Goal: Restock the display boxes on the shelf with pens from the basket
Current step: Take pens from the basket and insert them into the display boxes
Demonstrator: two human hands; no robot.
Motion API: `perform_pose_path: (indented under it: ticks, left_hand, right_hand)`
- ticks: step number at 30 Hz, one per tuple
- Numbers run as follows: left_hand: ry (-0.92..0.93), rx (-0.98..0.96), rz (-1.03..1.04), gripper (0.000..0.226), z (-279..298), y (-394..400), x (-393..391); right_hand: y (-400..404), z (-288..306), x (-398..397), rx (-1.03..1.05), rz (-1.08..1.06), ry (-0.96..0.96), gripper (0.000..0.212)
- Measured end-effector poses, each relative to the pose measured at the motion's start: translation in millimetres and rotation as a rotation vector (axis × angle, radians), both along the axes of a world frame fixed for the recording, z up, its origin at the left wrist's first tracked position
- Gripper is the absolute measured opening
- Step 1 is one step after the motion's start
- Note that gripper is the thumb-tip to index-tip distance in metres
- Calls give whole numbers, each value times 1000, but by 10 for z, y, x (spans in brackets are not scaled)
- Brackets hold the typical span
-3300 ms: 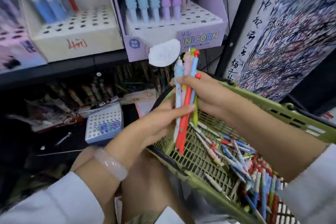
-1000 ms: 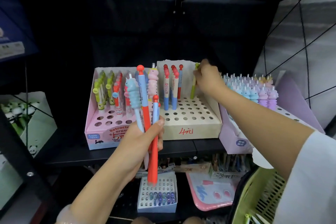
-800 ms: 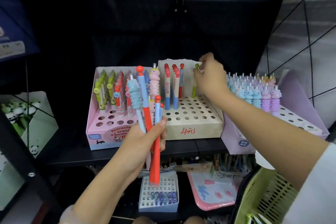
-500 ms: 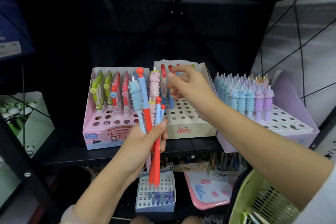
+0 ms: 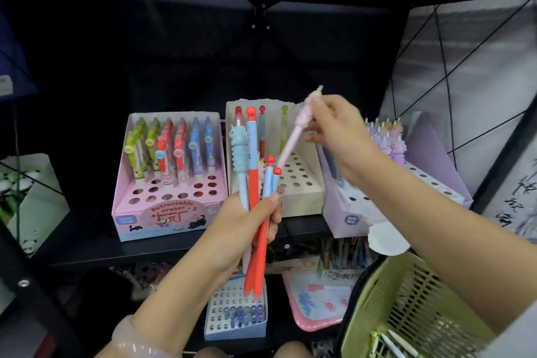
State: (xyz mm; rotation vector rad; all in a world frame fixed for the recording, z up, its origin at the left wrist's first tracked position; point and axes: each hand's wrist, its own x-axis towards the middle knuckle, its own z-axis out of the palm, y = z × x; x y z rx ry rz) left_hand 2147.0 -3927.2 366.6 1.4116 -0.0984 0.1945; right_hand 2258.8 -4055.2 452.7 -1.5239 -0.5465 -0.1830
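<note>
My left hand (image 5: 245, 219) grips a bunch of pens (image 5: 255, 183), red, blue and one with a pale blue unicorn top, held upright before the shelf. My right hand (image 5: 337, 131) pinches a pink unicorn pen (image 5: 293, 136), tilted above the cream display box (image 5: 302, 197). That box holds a few ball-topped pens at its back. Left of it stands a pink display box (image 5: 165, 212) with rows of erasers pens. A purple unicorn box (image 5: 345, 206) stands to the right, partly hidden by my right arm. The green basket (image 5: 406, 299) is at the lower right with a few pens inside.
A black shelf board (image 5: 116, 247) carries the three boxes. Below it sit a small white box of purple items (image 5: 235, 317), a pink tray (image 5: 316, 302) and more stock. A white tag (image 5: 386, 238) hangs from the purple box. A black post (image 5: 37, 285) crosses the lower left.
My right hand drew the pink unicorn pen out of the bunch in my left hand and lifted it up and to the right. Earlier it set a green pen in the cream box.
</note>
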Motion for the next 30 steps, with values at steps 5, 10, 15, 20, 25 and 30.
perform_pose_path:
  ticks: [5, 10, 15, 20, 25, 30]
  left_hand:
    - [11, 0, 15, 15, 71, -334, 151]
    - [22, -31, 39, 16, 206, -657, 347]
    - [35, -25, 81, 14, 284, -856, 475]
    - [25, 13, 67, 13, 342, -959, 508]
    - [17, 44, 73, 14, 315, -958, 512]
    - [31, 29, 71, 14, 286, -958, 549]
  right_hand:
    - [-771, 157, 228, -10, -232, -146, 14]
    - [-1430, 217, 444, 62, -396, -248, 13]
    - [-1772, 80, 728, -71, -526, -293, 3]
    - [-1784, -95, 964, -328, -552, -266, 22]
    - [-1767, -172, 1096, -430, -585, -289, 21]
    - [-1757, -155, 1203, -537, -607, -333, 21]
